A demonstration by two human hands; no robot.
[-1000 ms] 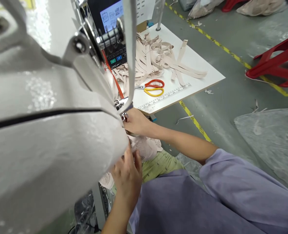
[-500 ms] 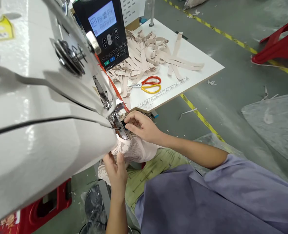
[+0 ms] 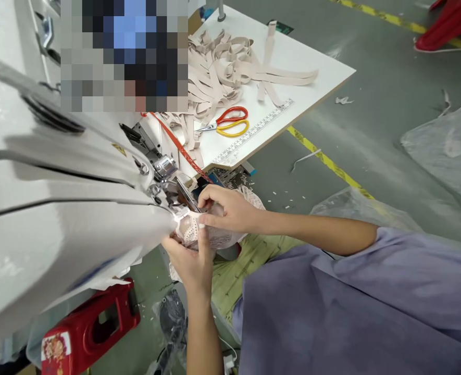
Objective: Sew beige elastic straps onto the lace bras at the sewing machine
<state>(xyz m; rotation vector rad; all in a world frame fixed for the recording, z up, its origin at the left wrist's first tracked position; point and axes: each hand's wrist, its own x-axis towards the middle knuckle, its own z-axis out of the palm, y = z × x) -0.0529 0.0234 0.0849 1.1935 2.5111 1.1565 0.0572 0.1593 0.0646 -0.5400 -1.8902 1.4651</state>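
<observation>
A pale pink lace garment [image 3: 226, 240] lies under the front end of a white sewing machine [image 3: 77, 250], partly hidden by my fingers. My left hand [image 3: 193, 263] is closed on its near edge, thumb up and fingers beneath the cloth. Just beyond, my right hand [image 3: 232, 209] pinches the garment's edge beside the metal presser parts [image 3: 183, 195]. The thumbs of both hands almost meet at the lace trim. The machine head and my fingers hide part of the stitching spot.
Scissors [image 3: 230, 122] with red and yellow handles lie on the white table [image 3: 312, 88] beside a pile of beige strips [image 3: 222, 73] and a printed ruler scale. A red cord [image 3: 179, 146] runs to the machine. Red stools [image 3: 93, 323] and plastic bags stand on the floor.
My right hand has come down from beside the metal arm to the garment's edge, close to my left thumb. The view has shifted, so the machine and table sit further left and up.
</observation>
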